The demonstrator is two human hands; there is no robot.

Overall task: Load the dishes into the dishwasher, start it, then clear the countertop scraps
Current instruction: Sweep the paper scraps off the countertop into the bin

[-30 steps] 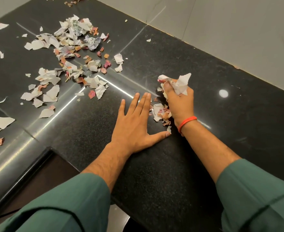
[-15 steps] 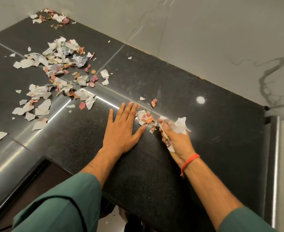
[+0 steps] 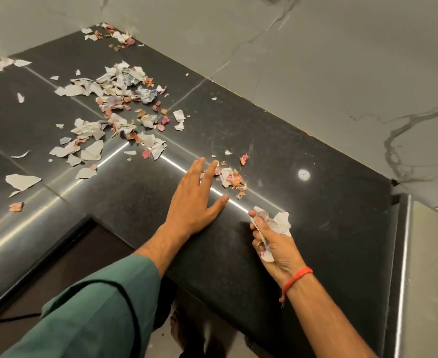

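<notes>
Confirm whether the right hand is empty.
No, the right hand grips a wad of paper scraps in its curled fingers.

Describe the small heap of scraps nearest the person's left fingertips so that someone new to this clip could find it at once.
Start at the black countertop and follow the bright streak of reflected light to the left hand lying flat on it. Just beyond its fingertips sits the small heap of scraps. Unlike the large scatter farther left, it is compact, mostly orange-pink, and lies alone beside the hand.

We can read no text, label, brand or number anywhere; any print on the torn scraps [image 3: 114, 120] is illegible.
</notes>
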